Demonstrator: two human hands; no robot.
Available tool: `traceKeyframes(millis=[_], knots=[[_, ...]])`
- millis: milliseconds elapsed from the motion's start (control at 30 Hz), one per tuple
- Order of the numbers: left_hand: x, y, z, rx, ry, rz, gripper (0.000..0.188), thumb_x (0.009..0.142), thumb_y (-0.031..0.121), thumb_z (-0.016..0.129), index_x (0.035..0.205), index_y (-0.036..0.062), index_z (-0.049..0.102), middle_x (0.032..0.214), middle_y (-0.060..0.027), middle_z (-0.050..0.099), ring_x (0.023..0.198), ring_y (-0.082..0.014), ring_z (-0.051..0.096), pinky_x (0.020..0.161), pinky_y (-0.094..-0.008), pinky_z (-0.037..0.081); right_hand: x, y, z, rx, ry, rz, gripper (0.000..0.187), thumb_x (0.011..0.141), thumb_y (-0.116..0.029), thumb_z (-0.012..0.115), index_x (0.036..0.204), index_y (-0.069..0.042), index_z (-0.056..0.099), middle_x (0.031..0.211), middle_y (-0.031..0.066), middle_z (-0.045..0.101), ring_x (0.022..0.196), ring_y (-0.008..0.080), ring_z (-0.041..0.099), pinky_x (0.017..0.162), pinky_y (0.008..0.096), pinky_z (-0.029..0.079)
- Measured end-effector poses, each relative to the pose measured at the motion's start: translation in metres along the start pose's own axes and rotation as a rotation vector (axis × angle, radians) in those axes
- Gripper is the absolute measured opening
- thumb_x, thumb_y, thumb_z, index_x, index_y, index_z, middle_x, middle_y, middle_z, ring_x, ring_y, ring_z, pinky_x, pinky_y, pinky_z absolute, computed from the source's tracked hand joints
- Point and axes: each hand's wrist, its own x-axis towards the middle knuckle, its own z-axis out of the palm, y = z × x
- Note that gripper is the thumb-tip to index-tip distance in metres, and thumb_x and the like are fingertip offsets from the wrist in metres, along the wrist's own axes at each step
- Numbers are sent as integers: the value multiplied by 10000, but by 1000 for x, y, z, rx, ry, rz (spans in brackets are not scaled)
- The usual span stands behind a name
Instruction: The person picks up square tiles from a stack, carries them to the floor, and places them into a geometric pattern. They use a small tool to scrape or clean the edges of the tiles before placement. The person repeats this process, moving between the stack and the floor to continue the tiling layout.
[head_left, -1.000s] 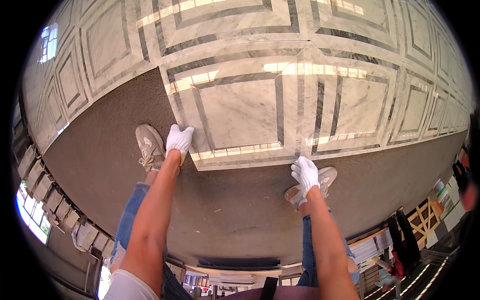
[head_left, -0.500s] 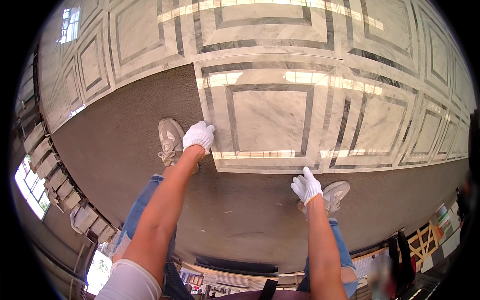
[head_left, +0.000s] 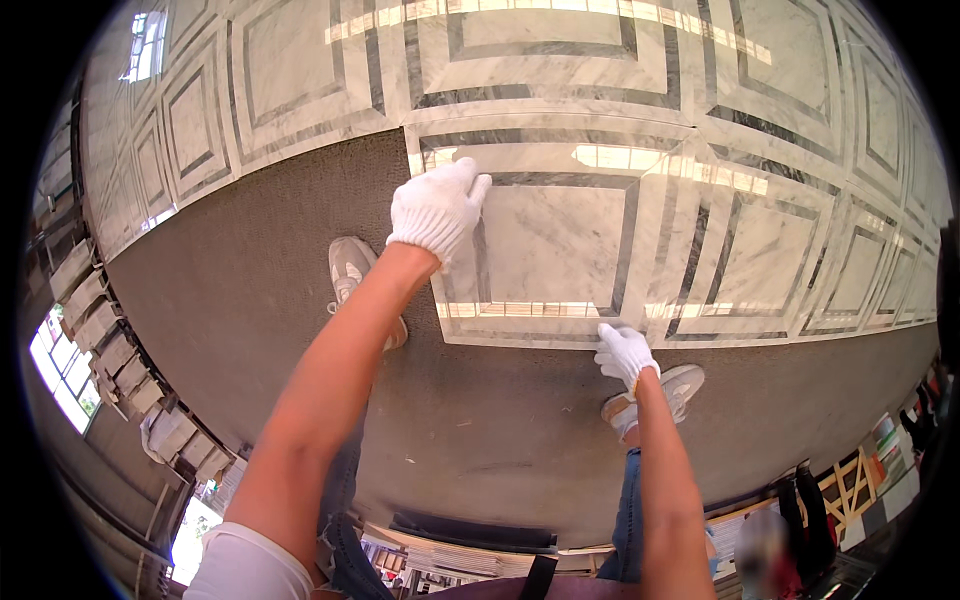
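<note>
A square white marble tile (head_left: 555, 245) with a grey inlaid frame lies beside matching tiles. My left hand (head_left: 437, 207), in a white knit glove, is over its upper left part. The fingers are curled into a loose fist with the thumb at the right, and nothing shows in it; contact with the surface cannot be made out. At the tile's front right corner is my right hand (head_left: 624, 352), also gloved in white. Its fingers are apart and reach to the front edge, holding nothing.
Polished patterned tiles (head_left: 560, 45) extend behind and to the right. Dark grey flooring (head_left: 250, 270) adjoins the tile's left and front sides. My shoes (head_left: 350, 265) stand on it. Pale stacked blocks (head_left: 110, 350) line the far left; a wooden frame (head_left: 850, 490) stands at the lower right.
My left hand has moved from the tile's left edge up and right, over its surface. My right hand has shifted slightly right along the front edge. The view has shifted a little.
</note>
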Motion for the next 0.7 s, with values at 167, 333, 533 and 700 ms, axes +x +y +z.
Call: traceKeyframes(millis=[167,333,533,700], knots=[[22,16,25,350,-36,312,527,872,169,614,1379,171,472,1482,-142,389,1294,-386,456,968,-495,469,-11,-113,-1,-776,751,-921,608,895,-345,606,1419,-72,461,1484,154,445,1332,360,440,1060,439,398],[27,36,56,420,10,225,775,824,174,681,1510,215,323,1577,-178,258,1394,-485,309,994,-596,428,-1,-180,-14,-1030,858,-1016,705,863,-294,660,1469,-61,384,1548,170,338,1389,382,356,1085,441,373],[32,43,42,467,-204,193,874,790,92,682,1546,193,255,1623,-190,111,1421,-512,242,967,-585,480,2,-179,-20,-1088,787,-1006,761,857,-277,677,1494,-37,336,1561,195,302,1416,404,313,1111,453,359],[35,47,34,385,-241,148,880,788,70,692,1548,210,273,1633,-168,114,1438,-487,237,965,-592,468,-6,-184,-22,-1067,702,-968,782,860,-253,675,1510,-30,300,1581,210,255,1437,426,271,1132,456,350]])
